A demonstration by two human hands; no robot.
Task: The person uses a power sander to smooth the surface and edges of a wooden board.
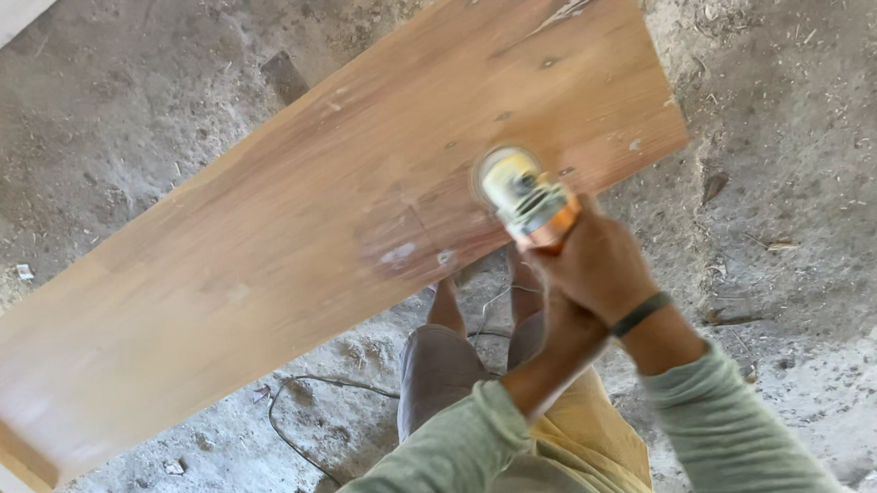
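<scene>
Right hand (595, 265) wrapped round a power sander (522, 197) pressed on the long wooden board (292, 232). Left hand mostly hidden beneath the right; grip unclear. Dusty floor (804, 146), black cable (299, 417) below. Sander blurred; board's ends cut off.

sander (516, 193) on board (339, 192), cord (298, 397) below

there is a single view, from a camera worn on the person's head, facing steeply down past their chest and knees. it sits close above the hands (585, 271), which fall right of centre. beyond and left of them a long wooden board (292, 232) crosses the frame diagonally over the dusty floor (805, 166).
</scene>
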